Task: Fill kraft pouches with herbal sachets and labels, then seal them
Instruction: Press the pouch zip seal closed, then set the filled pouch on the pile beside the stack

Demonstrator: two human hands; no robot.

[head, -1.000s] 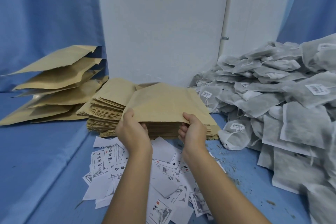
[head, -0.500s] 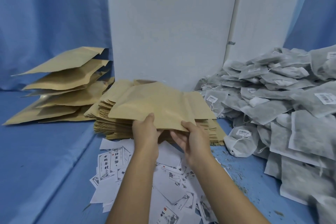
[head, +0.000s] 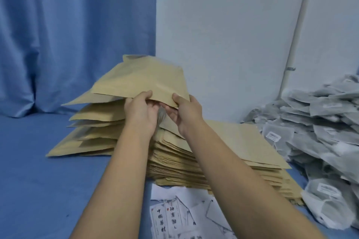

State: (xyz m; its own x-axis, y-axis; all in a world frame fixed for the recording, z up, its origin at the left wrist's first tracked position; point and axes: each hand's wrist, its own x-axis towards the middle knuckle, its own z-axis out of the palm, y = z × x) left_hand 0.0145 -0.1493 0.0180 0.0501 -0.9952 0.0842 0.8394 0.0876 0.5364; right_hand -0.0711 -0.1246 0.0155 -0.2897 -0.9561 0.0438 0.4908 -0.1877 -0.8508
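**Pouch (head: pixel 139 79) pinched at its near edge by both hands**

We hold it raised over the stack (head: pixel 233 141), straight ahead and just above our hands. Its near edge runs across us; its length points away toward the wall (head: pixel 213 44). Left hand (head: pixel 139 110) and right hand (head: pixel 187 114) sit close together, each pinching that edge, thumb on top, fingers under, arms reaching forward about equally. We judge the mouth needs parting next. Sachets (head: pixel 320 118) lie to the right, nearer the right hand; labels (head: pixel 171 217) lie nearest us, between our forearms.
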